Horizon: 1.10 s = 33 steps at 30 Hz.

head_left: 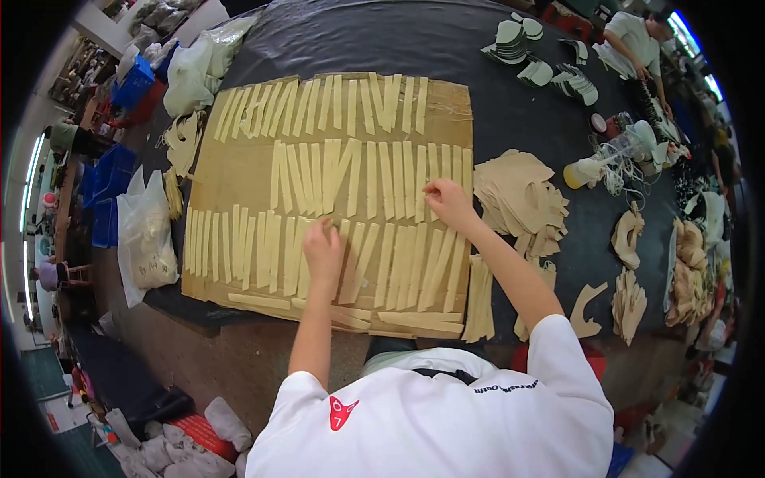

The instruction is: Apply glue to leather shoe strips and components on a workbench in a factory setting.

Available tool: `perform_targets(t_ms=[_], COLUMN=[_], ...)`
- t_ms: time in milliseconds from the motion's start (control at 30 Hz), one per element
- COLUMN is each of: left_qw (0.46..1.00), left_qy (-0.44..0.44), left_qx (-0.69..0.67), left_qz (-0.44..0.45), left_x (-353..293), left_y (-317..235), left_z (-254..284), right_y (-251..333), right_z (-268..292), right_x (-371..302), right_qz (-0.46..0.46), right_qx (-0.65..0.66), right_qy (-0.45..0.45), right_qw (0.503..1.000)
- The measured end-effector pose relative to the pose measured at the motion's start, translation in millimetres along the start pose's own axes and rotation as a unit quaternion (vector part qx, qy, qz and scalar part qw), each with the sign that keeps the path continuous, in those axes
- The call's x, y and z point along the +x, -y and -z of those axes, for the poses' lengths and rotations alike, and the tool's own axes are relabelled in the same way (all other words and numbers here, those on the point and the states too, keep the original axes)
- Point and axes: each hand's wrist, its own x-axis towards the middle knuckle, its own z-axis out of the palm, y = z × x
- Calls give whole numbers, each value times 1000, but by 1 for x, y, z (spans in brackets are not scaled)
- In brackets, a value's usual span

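Pale yellow strips point(408, 180) lie in three rough rows on a large brown cardboard sheet point(239, 169) in front of me. Most point away from me, and some lean or cross. My left hand point(322, 251) is over the near row, its fingers drawn together at the strips' far ends. My right hand point(451, 205) reaches to the right part of the middle row, with fingertips pinched close to a strip. What either hand pinches, if anything, is too small to make out. A few strips point(421, 320) lie crosswise along the sheet's near edge.
Stacked beige cut pieces point(518, 195) and a bundle of strips point(480, 299) lie right of the cardboard on the dark-covered table point(343, 40). Farther right stands a bottle with yellow contents point(582, 173). Plastic bags point(151, 239) are at left. Another person point(633, 44) works at the far right.
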Motion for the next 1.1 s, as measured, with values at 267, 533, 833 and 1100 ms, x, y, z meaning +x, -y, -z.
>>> perform_targets(t_ms=[267,533,833,1100], left_qw=[986,988,987,981], left_qy=[-40,-16,46,168], left_qx=[142,109,104,10], left_qz=[81,105,116,95], left_x=[171,194,204,214], left_y=[96,116,96,83], left_z=[31,21,30,25], right_y=[56,104,141,148], right_z=[-119,-173,-236,-232], right_x=[56,95,144,148], right_qz=[-205,-168,-165,-279], right_qx=[239,234,166,307], right_qy=[-28,-17,-59,-87], right_qw=[949,957,970,906])
